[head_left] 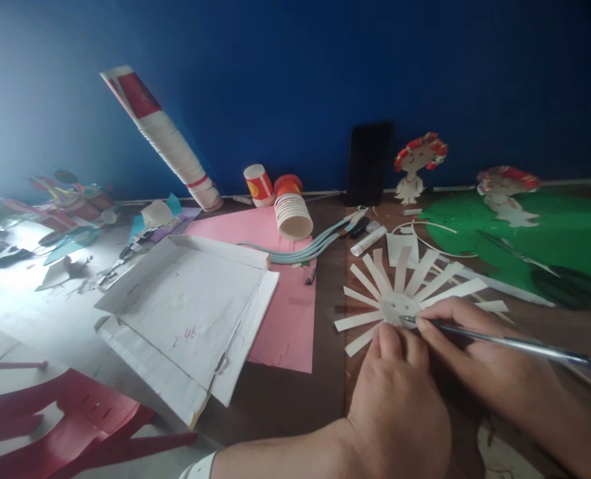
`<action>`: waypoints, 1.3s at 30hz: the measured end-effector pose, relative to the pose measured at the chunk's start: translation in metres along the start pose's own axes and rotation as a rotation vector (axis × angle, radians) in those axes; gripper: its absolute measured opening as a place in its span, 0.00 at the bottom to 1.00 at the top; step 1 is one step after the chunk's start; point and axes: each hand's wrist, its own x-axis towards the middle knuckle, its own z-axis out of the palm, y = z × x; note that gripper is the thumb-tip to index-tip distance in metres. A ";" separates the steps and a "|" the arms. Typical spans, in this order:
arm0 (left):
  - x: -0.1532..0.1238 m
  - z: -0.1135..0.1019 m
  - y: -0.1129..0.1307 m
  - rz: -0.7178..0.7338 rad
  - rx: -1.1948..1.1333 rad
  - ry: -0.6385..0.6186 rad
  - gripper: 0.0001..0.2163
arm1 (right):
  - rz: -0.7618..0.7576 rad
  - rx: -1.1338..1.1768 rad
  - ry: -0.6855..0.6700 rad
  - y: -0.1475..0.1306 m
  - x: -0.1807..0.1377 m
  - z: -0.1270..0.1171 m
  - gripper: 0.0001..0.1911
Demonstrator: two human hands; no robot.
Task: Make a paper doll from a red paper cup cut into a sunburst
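- Here, the right hand has its grip pinched shut on a pen, held like a writing tool, and the pen's tip rests on the round hub of a paper sunburst.
- The pen's long axis runs nearly level across the view, from the tip at the hub out to the right, past the hand and on toward the frame's edge.
- The paper sunburst lies flat on the brown tabletop, its cut strips fanning up and outward from the hub; a small face looks to be drawn on the hub, though it is too small to read surely.
- The left hand sits just below the hub, fingers curled together and pressing on the lower rim of the sunburst; it grips nothing that I can see, only pins the paper down.
- Both hands are touching the sunburst: the left from below, the right from the lower right, so the hub lies straight ahead of the fingertips of both.
- Around them: a glue stick just above the strips, a green sheet to the right, a pink sheet and a flat cardboard box to the left, and a tipped stack of paper cups farther back.
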 end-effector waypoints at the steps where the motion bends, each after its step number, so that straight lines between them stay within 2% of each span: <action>1: 0.000 0.000 0.000 0.005 0.002 0.003 0.22 | -0.004 0.001 -0.001 0.000 0.000 0.000 0.13; 8: 0.002 -0.003 -0.001 0.039 0.019 -0.040 0.21 | -0.019 -0.006 0.012 0.000 0.000 0.000 0.14; 25: 0.000 0.001 0.000 0.014 0.010 0.004 0.21 | 0.000 -0.011 0.006 0.000 0.001 0.001 0.14; 39: 0.000 -0.001 -0.001 0.031 0.011 -0.041 0.21 | 0.020 0.004 -0.004 0.001 0.001 0.001 0.13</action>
